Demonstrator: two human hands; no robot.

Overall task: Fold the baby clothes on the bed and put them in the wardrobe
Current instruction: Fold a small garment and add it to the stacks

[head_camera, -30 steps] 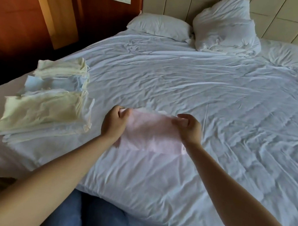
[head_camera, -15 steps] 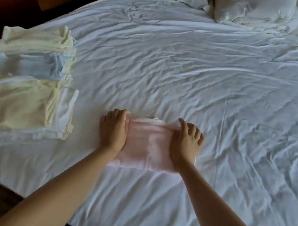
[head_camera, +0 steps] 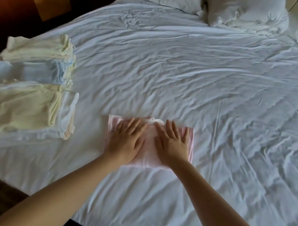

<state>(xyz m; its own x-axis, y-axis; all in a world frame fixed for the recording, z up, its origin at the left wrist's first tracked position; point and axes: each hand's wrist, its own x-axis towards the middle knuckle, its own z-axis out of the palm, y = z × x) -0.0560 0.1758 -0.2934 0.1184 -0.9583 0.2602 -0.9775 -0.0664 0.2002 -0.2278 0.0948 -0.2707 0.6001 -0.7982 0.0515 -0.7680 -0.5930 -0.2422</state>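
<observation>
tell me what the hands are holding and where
Nothing is gripped: the left hand and right hand lie flat, fingers straight, pressing on top of the folded pink garment.

pink garment (head_camera: 148, 149) pressed flat by left hand (head_camera: 125, 143) and right hand (head_camera: 171, 148) | folded pile (head_camera: 29, 89) lain left of it | pillows (head_camera: 207, 5) seen beyond

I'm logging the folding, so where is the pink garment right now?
In the head view the pink garment lies low centre on the bed sheet, under the left hand and right hand, right of the folded clothes.
</observation>
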